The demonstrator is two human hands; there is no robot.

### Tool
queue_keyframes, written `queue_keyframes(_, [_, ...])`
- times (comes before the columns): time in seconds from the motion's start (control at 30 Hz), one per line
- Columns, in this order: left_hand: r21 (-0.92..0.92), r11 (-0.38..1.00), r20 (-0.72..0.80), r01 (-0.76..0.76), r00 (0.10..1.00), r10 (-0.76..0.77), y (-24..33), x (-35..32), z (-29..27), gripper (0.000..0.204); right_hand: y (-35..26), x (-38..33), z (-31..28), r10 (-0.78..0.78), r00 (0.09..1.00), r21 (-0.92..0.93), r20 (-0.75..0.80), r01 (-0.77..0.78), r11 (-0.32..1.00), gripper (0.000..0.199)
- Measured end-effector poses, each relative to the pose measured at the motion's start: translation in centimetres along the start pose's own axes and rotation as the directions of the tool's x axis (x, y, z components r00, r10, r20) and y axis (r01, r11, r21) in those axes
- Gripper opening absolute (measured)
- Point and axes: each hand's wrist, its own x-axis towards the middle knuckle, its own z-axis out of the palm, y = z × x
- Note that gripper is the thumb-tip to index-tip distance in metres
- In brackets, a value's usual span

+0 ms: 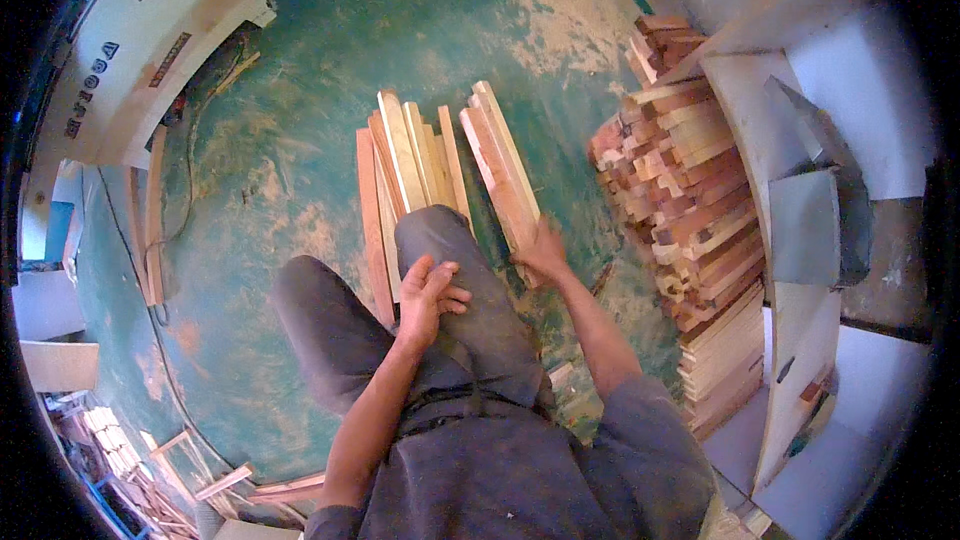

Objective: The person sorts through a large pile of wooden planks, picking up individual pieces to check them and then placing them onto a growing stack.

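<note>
My right hand [543,252] is wrapped round the near end of a small bunch of wooden strips [500,165], which lies on the floor at a slant. Pale and reddish wood both show in that bunch. Above my thigh hovers my left hand [432,298], with its fingers apart and nothing in it. Just left of the held bunch, a second group of wooden strips [410,155] lies lengthwise on the floor. My bent knee hides part of that group's near end.
A tall stack of short wooden pieces [685,210] stands on the right beside a pale panel [745,130]. At the upper left is a white machine [140,50], with a dark cable [150,340] on the green dusty floor [330,30]. Wood scraps [225,480] lie lower left.
</note>
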Motion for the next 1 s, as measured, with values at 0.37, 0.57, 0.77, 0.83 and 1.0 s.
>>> queue_keyframes(0.37, [-0.445,0.895,0.291,0.024,0.949,0.119,2.7,5.6,4.7,0.062,-7.7,-16.4,-9.4,-0.337,0.941,0.443,-0.005,0.304,0.843,0.099])
queue_keyframes(0.57, [-0.669,0.712,0.42,0.215,0.899,0.123,4.5,5.6,3.4,0.072,-9.8,-15.8,-10.8,-0.166,0.944,0.766,0.285,-0.121,0.632,0.094])
queue_keyframes(0.77, [-0.729,0.636,0.543,0.254,0.78,0.311,6.8,3.6,4.2,0.078,-12.2,-15.9,-10.8,-0.349,0.909,0.755,0.228,0.061,0.653,0.067])
queue_keyframes(0.83, [-0.742,0.626,0.563,0.242,0.732,0.384,7.3,3.4,3.9,0.079,-12.2,-16.6,-11.3,-0.377,0.906,0.727,0.19,0.128,0.674,0.07])
queue_keyframes(1.0, [-0.698,0.71,0.43,0.099,0.85,0.304,7.8,3.7,2.0,0.072,-12.7,-18.6,-10.8,-0.352,0.93,0.52,0.102,0.252,0.816,0.079])
